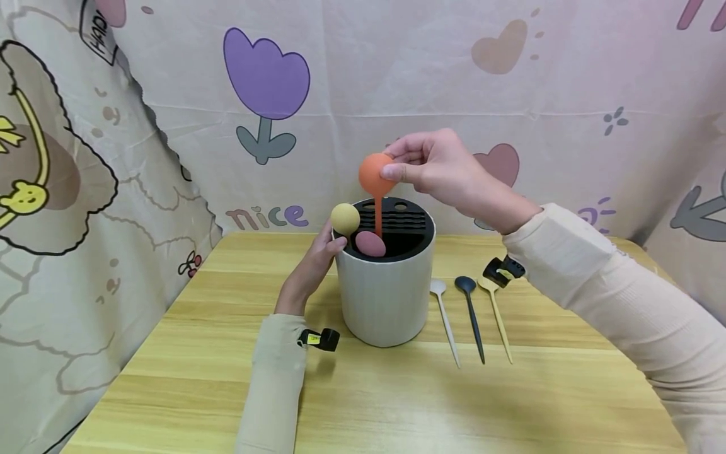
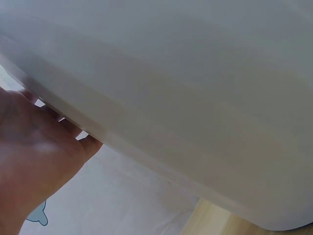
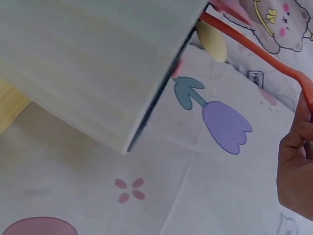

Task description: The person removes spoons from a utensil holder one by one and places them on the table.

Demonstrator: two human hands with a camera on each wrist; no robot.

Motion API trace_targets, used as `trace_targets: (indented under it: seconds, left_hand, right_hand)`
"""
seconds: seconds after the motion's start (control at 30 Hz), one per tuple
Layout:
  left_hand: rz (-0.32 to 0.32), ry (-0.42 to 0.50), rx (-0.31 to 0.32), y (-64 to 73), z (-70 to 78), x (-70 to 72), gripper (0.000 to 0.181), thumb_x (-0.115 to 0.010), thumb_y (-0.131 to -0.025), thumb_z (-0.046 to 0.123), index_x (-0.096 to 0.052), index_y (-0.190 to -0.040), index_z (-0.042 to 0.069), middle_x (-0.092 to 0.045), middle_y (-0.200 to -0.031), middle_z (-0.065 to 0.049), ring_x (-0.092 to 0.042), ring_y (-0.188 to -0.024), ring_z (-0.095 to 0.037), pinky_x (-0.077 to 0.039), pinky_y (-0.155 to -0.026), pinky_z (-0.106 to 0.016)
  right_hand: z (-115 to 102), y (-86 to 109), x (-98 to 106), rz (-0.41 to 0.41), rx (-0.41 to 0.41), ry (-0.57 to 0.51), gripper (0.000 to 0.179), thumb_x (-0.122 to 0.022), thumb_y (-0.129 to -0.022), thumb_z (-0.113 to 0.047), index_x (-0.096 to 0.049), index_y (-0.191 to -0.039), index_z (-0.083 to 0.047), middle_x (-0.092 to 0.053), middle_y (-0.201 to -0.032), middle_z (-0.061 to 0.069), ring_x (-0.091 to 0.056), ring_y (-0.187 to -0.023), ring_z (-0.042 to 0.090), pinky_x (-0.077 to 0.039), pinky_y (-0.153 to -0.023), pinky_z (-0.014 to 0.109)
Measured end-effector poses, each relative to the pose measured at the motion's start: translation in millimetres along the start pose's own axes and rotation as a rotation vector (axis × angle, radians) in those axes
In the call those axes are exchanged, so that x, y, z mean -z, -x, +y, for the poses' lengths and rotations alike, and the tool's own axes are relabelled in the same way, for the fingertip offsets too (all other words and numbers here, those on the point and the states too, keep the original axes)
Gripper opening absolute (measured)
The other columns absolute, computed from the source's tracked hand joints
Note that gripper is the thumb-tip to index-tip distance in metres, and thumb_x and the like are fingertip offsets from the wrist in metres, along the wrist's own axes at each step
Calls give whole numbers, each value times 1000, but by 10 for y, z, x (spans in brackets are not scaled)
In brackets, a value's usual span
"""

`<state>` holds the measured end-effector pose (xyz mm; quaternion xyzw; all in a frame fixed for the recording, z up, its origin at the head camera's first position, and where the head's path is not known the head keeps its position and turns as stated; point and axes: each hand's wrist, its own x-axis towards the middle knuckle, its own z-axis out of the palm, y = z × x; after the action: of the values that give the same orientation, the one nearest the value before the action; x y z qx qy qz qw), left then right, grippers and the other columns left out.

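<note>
My right hand (image 1: 445,167) pinches the round head of an orange spoon (image 1: 373,176) above a white cylindrical utensil holder (image 1: 386,302). The spoon's thin handle points down into the wide opening of the holder's black top; its lower end is hidden inside. In the right wrist view the orange handle (image 3: 254,45) slants from the rim to the fingers. My left hand (image 1: 311,268) grips the holder's left side near the rim, thumb in front and fingers around the wall. A yellow spoon (image 1: 345,219) and a pink spoon (image 1: 370,244) stand in the holder, heads up.
Right of the holder, a white spoon (image 1: 445,315), a dark spoon (image 1: 472,315) and a pale yellow spoon (image 1: 498,315) lie side by side on the wooden table (image 1: 397,403). A patterned cloth (image 1: 386,69) hangs behind the table.
</note>
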<state>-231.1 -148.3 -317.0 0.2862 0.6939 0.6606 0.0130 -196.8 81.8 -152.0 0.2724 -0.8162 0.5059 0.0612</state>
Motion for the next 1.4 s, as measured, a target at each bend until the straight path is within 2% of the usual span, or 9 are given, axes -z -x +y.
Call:
trace_targets:
  seconds: [0.3, 0.5, 0.6, 0.83, 0.9, 1.07, 1.3, 1.4]
  left_hand:
    - [-1, -6, 4, 7, -3, 4, 91, -50, -80, 47, -12, -154, 10, -18, -155, -13, -17, -140, -24, -11, -113, -52]
    - [-4, -12, 12, 6, 8, 13, 92, -50, -80, 49, -11, -154, 11, -17, -155, -12, -16, -141, -23, -10, -113, -52]
    - [-4, -10, 17, 6, 14, 10, 92, -50, -80, 49, -11, -154, 11, -16, -156, -12, -15, -141, -23, -9, -114, -52]
    - [-3, -9, 20, 5, 3, 6, 90, -48, -80, 48, -11, -154, 11, -17, -155, -12, -16, -141, -24, -10, -114, -52]
    - [-2, -5, 18, 2, -1, 4, 90, -48, -80, 47, -11, -154, 11, -17, -155, -13, -16, -141, -24, -10, -114, -52]
    - [1, -10, 27, 4, 2, 7, 90, -47, -80, 45, -10, -154, 10, -14, -156, -13, -14, -142, -24, -9, -114, -51]
    - [4, -16, 33, 8, 2, 12, 89, -46, -80, 44, -9, -155, 11, -14, -157, -13, -14, -142, -24, -9, -114, -52]
    - [0, -14, 26, 7, 0, 10, 89, -46, -80, 43, -10, -154, 11, -15, -156, -13, -15, -141, -24, -10, -114, -52]
  right_hand:
    - [-96, -5, 85, 42, 42, -49, 20, -71, -86, -9, -72, -103, 1, -71, -83, 3, -40, -55, 9, -31, -50, 20]
    - [-166, -11, 110, 53, 55, -224, 18, -68, -85, 2, -68, -101, 10, -70, -81, 8, -37, -54, 9, -25, -49, 19]
    - [-203, -6, 128, 67, 69, -267, 16, -69, -84, 4, -69, -99, 10, -70, -80, 9, -39, -56, 9, -25, -49, 19]
    - [-307, 31, 248, 130, 150, -80, 15, -72, -85, -7, -74, -98, -2, -71, -78, 5, -43, -57, 11, -32, -50, 20]
    - [-335, 38, 273, 142, 166, -56, 15, -72, -85, -9, -75, -98, -3, -71, -77, 5, -43, -58, 12, -32, -50, 20]
    - [-371, 52, 307, 147, 184, -52, 16, -73, -85, -9, -75, -99, -2, -70, -77, 8, -38, -58, 15, -30, -50, 20]
    - [-363, 93, 353, 134, 109, -87, 20, -75, -83, -11, -75, -101, -3, -71, -82, 9, -34, -53, 15, -27, -48, 20]
    - [-336, 96, 377, 143, 102, -111, 18, -75, -82, -10, -76, -99, -3, -71, -81, 9, -35, -53, 15, -28, -48, 20]
